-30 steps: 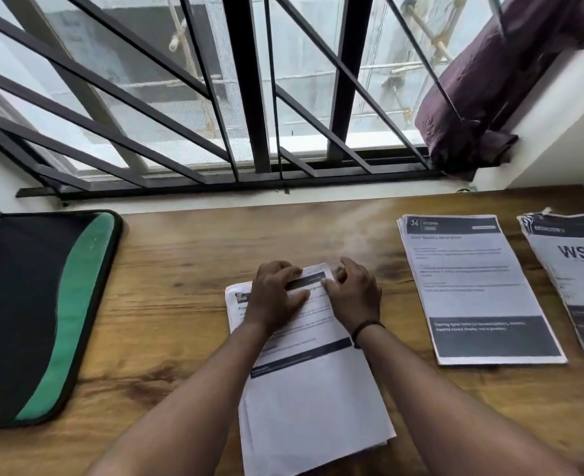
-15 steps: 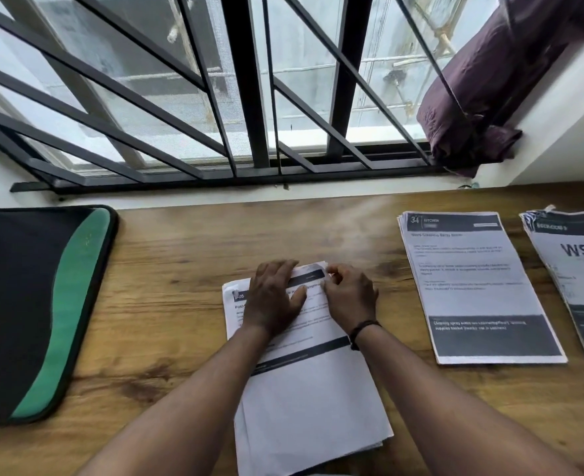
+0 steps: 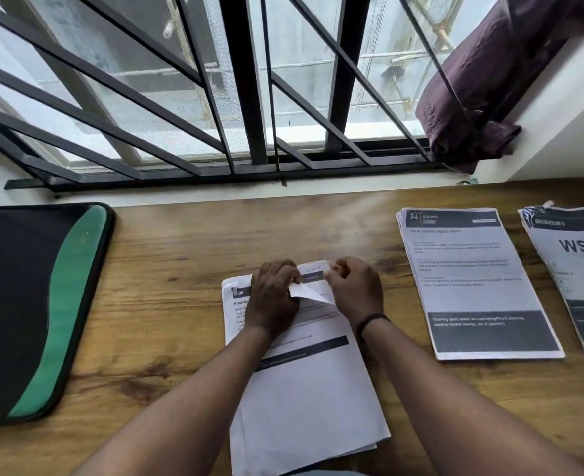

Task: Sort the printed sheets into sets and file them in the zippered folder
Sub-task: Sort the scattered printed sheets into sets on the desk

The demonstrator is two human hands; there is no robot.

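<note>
A stack of printed sheets (image 3: 304,389) lies on the wooden desk (image 3: 167,297) in front of me. My left hand (image 3: 273,297) rests on its upper part, fingers curled at the top sheet's far edge. My right hand (image 3: 356,286) pinches the top sheet's far right corner, which is curled up and folded back toward me. Two more printed stacks lie to the right: a "Kitchen" stack (image 3: 472,283) and a "WS" stack (image 3: 572,276) cut off by the frame edge. The black and green zippered folder (image 3: 33,304) lies shut at the far left.
A barred window (image 3: 242,97) runs along the back of the desk. A purple curtain bundle (image 3: 483,91) hangs at the back right corner beside a white wall. Bare desk wood shows between the folder and the middle stack.
The top sheet's far corner, flat a second ago, is now lifted and folded back between my fingers. Both hands stay at the top of the middle stack.
</note>
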